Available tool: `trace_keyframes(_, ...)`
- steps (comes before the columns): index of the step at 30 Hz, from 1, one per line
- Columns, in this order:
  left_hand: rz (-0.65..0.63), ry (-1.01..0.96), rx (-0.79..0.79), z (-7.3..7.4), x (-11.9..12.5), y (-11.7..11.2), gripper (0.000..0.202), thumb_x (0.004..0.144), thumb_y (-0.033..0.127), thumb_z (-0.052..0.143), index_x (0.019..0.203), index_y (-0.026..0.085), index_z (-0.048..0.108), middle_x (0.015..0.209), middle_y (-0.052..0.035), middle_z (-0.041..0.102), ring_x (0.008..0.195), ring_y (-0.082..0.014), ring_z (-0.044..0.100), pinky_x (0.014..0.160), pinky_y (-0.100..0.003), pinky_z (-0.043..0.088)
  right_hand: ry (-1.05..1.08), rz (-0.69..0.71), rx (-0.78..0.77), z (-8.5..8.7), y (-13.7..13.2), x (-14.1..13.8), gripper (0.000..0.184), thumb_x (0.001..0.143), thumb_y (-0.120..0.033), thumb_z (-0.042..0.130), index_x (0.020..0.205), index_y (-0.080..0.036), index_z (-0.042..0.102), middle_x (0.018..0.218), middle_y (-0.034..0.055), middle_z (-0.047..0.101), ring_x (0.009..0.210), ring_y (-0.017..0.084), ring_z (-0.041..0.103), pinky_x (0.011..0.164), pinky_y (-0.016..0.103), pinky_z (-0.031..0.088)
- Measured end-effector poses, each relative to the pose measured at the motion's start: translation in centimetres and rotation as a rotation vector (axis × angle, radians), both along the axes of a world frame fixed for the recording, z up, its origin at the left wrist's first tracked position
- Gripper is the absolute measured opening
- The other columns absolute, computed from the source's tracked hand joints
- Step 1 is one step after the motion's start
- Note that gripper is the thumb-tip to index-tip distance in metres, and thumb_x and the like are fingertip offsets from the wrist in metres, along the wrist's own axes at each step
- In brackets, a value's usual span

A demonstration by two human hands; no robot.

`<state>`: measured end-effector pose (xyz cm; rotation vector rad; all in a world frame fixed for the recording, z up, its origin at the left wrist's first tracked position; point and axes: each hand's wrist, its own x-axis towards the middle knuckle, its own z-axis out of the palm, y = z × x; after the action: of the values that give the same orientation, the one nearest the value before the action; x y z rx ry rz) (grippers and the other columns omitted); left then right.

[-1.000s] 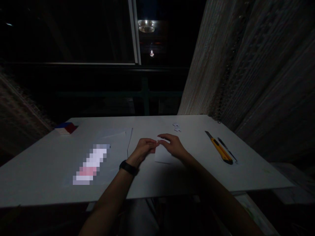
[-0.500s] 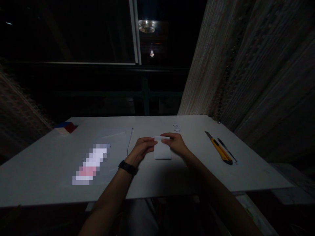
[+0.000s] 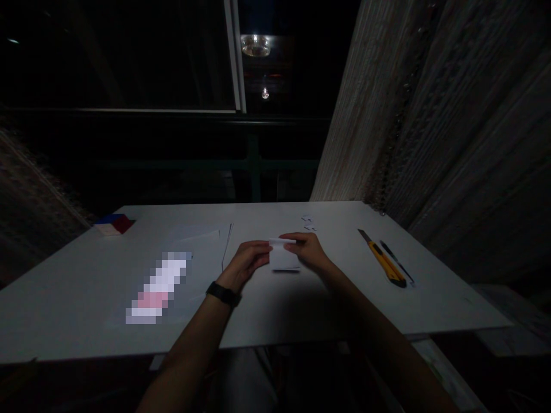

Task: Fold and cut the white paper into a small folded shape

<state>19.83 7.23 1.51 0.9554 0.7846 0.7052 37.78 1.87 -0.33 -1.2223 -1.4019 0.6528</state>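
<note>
A small folded piece of white paper is held just over the middle of the white table. My left hand, with a black band on its wrist, pinches the paper's left edge near the top. My right hand grips the upper right part, its thumb on the near face and its fingers behind the top edge. The paper's lower edge stands off the table, with a dark shadow under it. Fingertips behind the paper are hidden.
On the right lie a yellow utility knife, blade out, and a pen. Small paper scraps lie beyond my hands. To the left are large white sheets, a bright pixelated patch and a coloured cube. A curtain hangs behind.
The paper's lower edge has tilted up, so its face looks shorter and the shadow beneath shows more. Both hands keep nearly the same place and grip.
</note>
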Motion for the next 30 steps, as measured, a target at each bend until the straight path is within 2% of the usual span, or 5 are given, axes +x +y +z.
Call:
trace_keyframes(4, 0.014, 0.006, -0.007, 0.1, 0.0, 0.0, 0.022, 0.058, 0.006, 0.070, 0.079, 0.010, 0.066, 0.074, -0.0061, 0.066, 0.066, -0.0136, 0.063, 0.061, -0.020, 0.052, 0.096, 0.047, -0.059, -0.1, -0.1, 0.2, 0.034, 0.065, -0.029, 0.064, 0.096, -0.016, 0.069, 0.079, 0.0051, 0.070, 0.058, 0.014, 0.057, 0.053, 0.025, 0.042)
trace_keyframes(10, 0.042, 0.016, -0.002, 0.1, 0.1, -0.1, 0.016, 0.058, 0.005, 0.069, 0.071, 0.013, 0.065, 0.069, -0.0039, 0.065, 0.068, -0.0142, 0.062, 0.062, -0.020, 0.051, 0.133, 0.018, -0.052, 0.3, -0.1, -0.3, 0.028, 0.065, -0.035, 0.066, 0.086, -0.017, 0.072, 0.079, 0.0051, 0.070, 0.066, 0.016, 0.060, 0.059, 0.027, 0.044)
trace_keyframes(14, 0.025, 0.005, 0.019, 0.2, 0.1, -0.2, 0.016, 0.059, 0.005, 0.069, 0.073, 0.013, 0.066, 0.075, -0.0054, 0.067, 0.074, -0.0159, 0.062, 0.066, -0.022, 0.051, 0.109, -0.053, -0.051, 0.4, -0.1, -0.7, 0.029, 0.062, -0.039, 0.069, 0.081, -0.017, 0.072, 0.076, 0.0056, 0.071, 0.063, 0.016, 0.060, 0.057, 0.027, 0.045)
trace_keyframes(24, -0.033, -0.058, 0.044, -0.2, -0.2, 0.0, 0.017, 0.063, 0.010, 0.069, 0.080, 0.012, 0.068, 0.086, -0.0077, 0.067, 0.079, -0.0150, 0.063, 0.072, -0.021, 0.051, 0.043, 0.020, -0.059, 0.9, -0.5, -0.5, 0.033, 0.059, -0.038, 0.072, 0.083, -0.015, 0.071, 0.074, 0.0053, 0.069, 0.059, 0.014, 0.058, 0.053, 0.025, 0.043)
trace_keyframes(30, -0.019, -0.078, 0.005, -0.5, 0.0, 0.3, 0.013, 0.063, 0.008, 0.068, 0.075, 0.011, 0.067, 0.083, -0.0073, 0.067, 0.076, -0.0148, 0.063, 0.073, -0.023, 0.052, -0.023, -0.037, -0.054, 0.8, -0.3, -0.5, 0.033, 0.069, -0.040, 0.063, 0.090, -0.015, 0.070, 0.076, 0.0054, 0.069, 0.059, 0.014, 0.058, 0.052, 0.025, 0.044)
